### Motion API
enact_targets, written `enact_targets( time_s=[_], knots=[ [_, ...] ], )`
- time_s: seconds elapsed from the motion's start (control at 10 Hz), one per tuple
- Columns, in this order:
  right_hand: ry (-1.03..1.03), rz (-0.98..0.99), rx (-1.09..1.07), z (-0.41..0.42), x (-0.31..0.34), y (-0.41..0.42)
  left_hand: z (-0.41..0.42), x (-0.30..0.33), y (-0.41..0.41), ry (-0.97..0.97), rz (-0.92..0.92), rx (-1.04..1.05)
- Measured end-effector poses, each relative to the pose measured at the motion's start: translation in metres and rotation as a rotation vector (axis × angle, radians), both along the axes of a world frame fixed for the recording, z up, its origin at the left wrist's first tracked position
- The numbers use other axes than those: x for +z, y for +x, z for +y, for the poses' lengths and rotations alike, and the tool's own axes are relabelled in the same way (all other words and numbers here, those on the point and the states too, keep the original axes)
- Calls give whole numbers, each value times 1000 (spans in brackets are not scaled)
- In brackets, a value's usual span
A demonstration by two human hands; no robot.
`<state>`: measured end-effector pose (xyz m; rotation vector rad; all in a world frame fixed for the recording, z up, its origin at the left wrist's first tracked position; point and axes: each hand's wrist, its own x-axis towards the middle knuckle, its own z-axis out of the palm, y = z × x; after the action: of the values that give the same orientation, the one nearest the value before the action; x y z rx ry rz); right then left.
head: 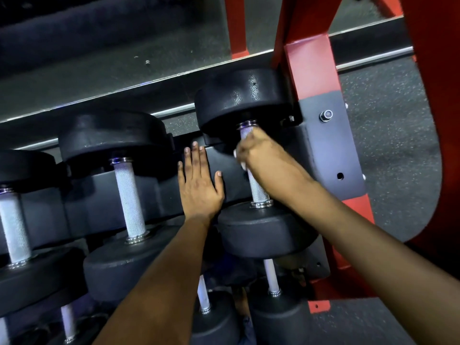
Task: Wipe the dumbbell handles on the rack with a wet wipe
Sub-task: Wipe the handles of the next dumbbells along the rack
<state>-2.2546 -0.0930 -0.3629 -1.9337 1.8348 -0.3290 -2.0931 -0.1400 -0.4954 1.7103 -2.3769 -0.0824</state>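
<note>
Dumbbell handles (130, 195) are knurled silvery metal, heads (245, 95) pebbly matte black rubber-looking, rack frame (311, 68) glossy red paint.

A: What sits on the rack's (331, 145) top shelf?
B: Three dumbbells side by side. The rightmost dumbbell (254, 165) lies just beside the upright post (311, 70); the middle dumbbell (124, 185) and the left dumbbell (15, 220) follow leftward.
A: And the hands?
B: The left hand (199, 180) lies between the middle and rightmost; the right hand (256, 153) is on the rightmost handle. More dumbbells (273, 314) sit below.
</note>
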Motion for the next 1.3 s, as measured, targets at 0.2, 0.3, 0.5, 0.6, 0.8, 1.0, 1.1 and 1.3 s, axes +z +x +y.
enact_targets(
  time_s=[0.2, 0.3, 0.5, 0.6, 0.8, 1.0, 1.1, 1.3],
  knots=[
    [98, 107, 130, -4, 14, 9, 0, 1, -1, -7, 9, -5],
    [-23, 60, 101, -37, 15, -2, 0, 2, 0, -9, 16, -2],
    [158, 93, 198, 36, -8, -11, 1, 1, 0, -14, 6, 1],
    [103, 25, 37, -3, -2, -17, 0, 1, 0, -18, 5, 7],
    [163, -267, -80, 10, 4, -30, 2, -1, -1, -12, 15, 12],
    [113, -325, -134, -11, 7, -30, 0, -1, -1, -19, 5, 9],
    [-20, -399, -205, -19, 7, -28, 0, -1, -1, -23, 6, 13],
    [410, -83, 71, 12, 12, -13, 0, 0, -2, -23, -6, 9]
  ],
)
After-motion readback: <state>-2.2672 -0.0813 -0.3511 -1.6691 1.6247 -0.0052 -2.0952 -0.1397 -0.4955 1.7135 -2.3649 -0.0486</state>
